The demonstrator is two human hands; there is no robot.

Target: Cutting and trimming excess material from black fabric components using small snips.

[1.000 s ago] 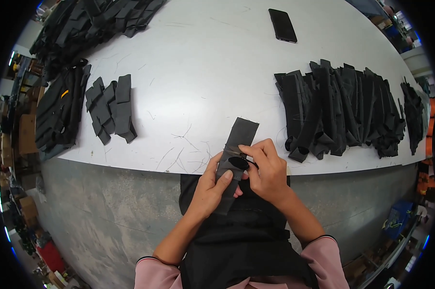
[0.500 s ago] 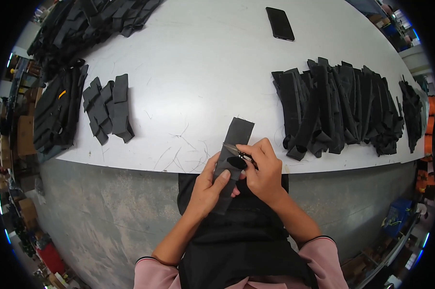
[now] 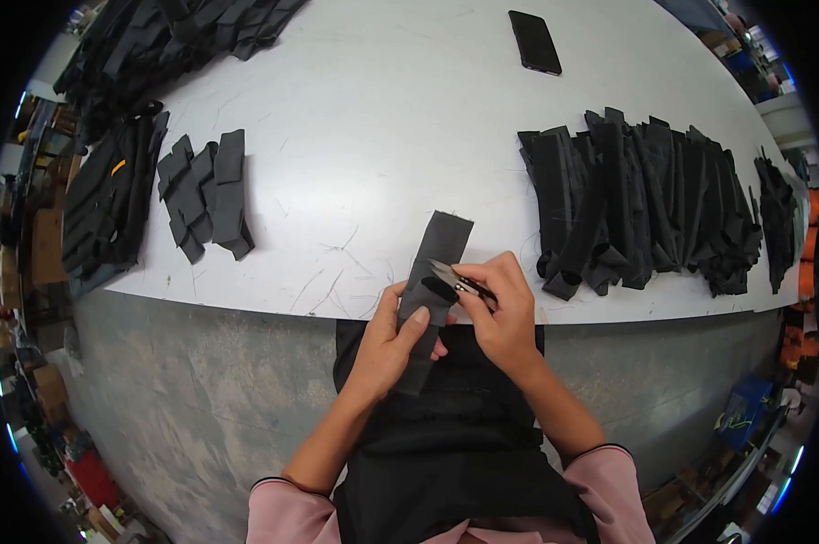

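My left hand [image 3: 393, 340] is closed on a dark grey fabric strip [image 3: 448, 238], thumb on top, at the table's front edge. The strip slants up and away, its far end over the white tabletop and its near end hanging over my lap. A black loop or fold [image 3: 440, 289] stands out from its middle. In my right hand [image 3: 502, 313] is a small pair of thread snips [image 3: 445, 274] with dark handles. Their pointed blades lie close to the strip just above the black fold; I cannot tell whether they touch it.
On the white table [image 3: 355, 118], a row of dark strips [image 3: 645, 208] lies at the right and a small group of strips [image 3: 205, 195] at the left. Beyond are a large dark heap [image 3: 174, 45], folded black cloth [image 3: 110, 204] and a phone [image 3: 535, 43]. Loose threads [image 3: 337, 263] are scattered about.
The strip has shifted slightly left in my left hand. The snips have tilted and moved slightly, and my right fingers have pulled back a little from the black fold.
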